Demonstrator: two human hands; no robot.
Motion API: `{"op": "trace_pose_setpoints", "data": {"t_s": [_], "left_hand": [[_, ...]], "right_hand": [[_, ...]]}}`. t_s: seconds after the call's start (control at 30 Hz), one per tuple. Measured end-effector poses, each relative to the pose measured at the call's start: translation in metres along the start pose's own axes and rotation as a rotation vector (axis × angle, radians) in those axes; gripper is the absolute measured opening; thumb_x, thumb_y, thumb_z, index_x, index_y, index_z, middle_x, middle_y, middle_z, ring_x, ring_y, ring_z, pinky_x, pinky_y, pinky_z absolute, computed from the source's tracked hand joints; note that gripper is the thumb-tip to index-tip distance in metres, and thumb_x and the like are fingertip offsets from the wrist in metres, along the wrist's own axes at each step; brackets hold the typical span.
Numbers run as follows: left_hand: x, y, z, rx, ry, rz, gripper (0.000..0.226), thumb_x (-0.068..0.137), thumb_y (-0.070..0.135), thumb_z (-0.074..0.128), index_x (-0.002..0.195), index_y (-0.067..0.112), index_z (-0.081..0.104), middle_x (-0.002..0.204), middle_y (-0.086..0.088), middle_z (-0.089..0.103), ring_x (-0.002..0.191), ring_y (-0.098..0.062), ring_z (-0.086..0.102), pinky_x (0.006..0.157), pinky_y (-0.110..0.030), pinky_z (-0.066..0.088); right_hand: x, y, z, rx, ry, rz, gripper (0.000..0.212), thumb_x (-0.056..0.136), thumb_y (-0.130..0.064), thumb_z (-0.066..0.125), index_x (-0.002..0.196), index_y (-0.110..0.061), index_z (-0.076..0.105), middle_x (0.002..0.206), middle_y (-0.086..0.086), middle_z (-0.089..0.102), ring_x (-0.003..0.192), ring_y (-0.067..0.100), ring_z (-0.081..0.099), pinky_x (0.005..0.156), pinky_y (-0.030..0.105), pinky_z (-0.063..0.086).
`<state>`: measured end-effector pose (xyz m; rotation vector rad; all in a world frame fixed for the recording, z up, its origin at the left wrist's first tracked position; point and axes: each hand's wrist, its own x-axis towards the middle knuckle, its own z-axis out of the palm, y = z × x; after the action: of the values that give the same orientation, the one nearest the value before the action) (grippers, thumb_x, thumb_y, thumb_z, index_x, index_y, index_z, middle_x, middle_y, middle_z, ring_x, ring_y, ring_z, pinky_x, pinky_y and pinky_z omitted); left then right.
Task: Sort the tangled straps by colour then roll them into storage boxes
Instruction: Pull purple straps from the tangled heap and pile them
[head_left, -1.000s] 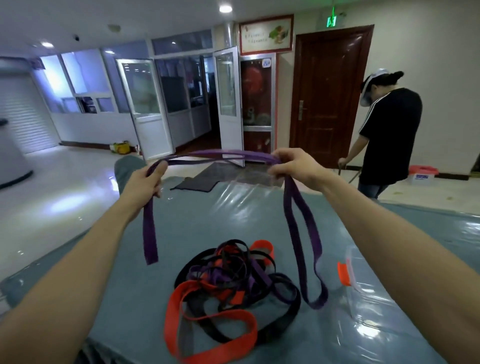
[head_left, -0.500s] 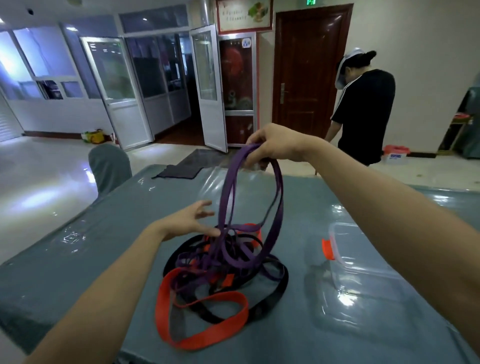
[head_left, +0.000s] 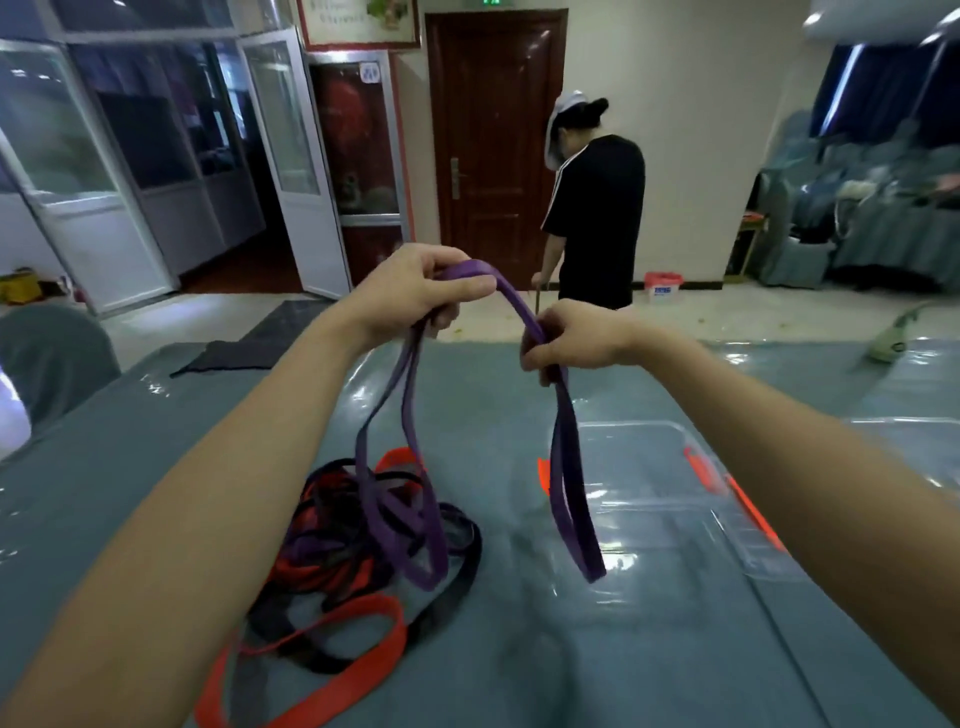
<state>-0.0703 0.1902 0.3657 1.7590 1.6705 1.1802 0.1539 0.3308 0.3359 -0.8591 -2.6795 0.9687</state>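
A flat, woven purple strap (head_left: 511, 296) is held raised above the table (head_left: 519, 675), arched between both hands. The left hand (head_left: 410, 293) is closed round one end of the arch, fingers curled under the webbing and the thumb laid along its top. The right hand (head_left: 576, 338) is closed on the other end, and the strap is pinched inside its curled fingers.

Two lengths hang from the left hand and drop into the pile of straps (head_left: 332, 545), where a narrow loop is formed. A doubled length hangs from the right hand and ends in a folded tip in front of the storage box (head_left: 628, 425).

The pile lies on the table below the left forearm and is made up of tangled purple, black and red-orange webbing bands. Just to its right, the box is seen as a clear, rounded-corner plastic tub with orange latches.

The table is covered with blue-grey cloth under a glossy transparent film. A person in a black shirt (head_left: 597, 208) stands beyond the table, near a dark brown panelled door (head_left: 493, 130).
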Motion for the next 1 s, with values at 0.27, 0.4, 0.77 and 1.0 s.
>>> {"op": "trace_pose_setpoints", "data": {"t_s": [0.27,0.4,0.77,1.0], "left_hand": [[0.04,0.067,0.078,-0.137,-0.142,-0.012,0.065,0.084,0.029,0.095,0.139,0.024,0.061,0.108,-0.009,0.083,0.09,-0.031,0.07,0.086,-0.041,0.059],[0.06,0.1,0.138,-0.269,-0.162,0.079,0.047,0.098,0.02,0.081,0.139,0.016,0.058,0.108,-0.013,0.081,0.093,-0.026,0.073,0.09,-0.04,0.062],[0.088,0.134,0.231,-0.35,0.183,0.03,0.027,0.104,0.021,0.073,0.129,0.012,0.068,0.094,-0.011,0.068,0.076,-0.018,0.06,0.069,-0.033,0.052],[0.08,0.102,0.228,-0.471,0.384,-0.082,0.02,0.11,0.017,0.065,0.127,0.011,0.071,0.084,-0.001,0.073,0.074,-0.01,0.069,0.073,-0.027,0.055]], "right_hand": [[-0.048,0.108,0.014,0.225,0.162,-0.032,0.049,0.077,-0.064,0.089,0.102,-0.024,0.076,0.071,-0.004,0.064,0.066,0.005,0.06,0.069,0.03,0.05],[-0.069,0.141,0.02,0.416,0.214,-0.066,0.069,0.065,-0.072,0.094,0.116,-0.033,0.07,0.091,-0.008,0.072,0.083,0.008,0.071,0.082,0.027,0.057],[-0.134,0.234,0.029,0.724,0.038,-0.017,0.017,0.09,-0.011,0.085,0.106,-0.015,0.08,0.101,0.0,0.084,0.095,0.019,0.08,0.095,0.037,0.062],[-0.145,0.261,0.005,0.531,-0.043,-0.006,0.034,0.076,-0.031,0.093,0.098,-0.012,0.075,0.083,-0.003,0.075,0.068,0.009,0.067,0.072,0.029,0.053]]}}
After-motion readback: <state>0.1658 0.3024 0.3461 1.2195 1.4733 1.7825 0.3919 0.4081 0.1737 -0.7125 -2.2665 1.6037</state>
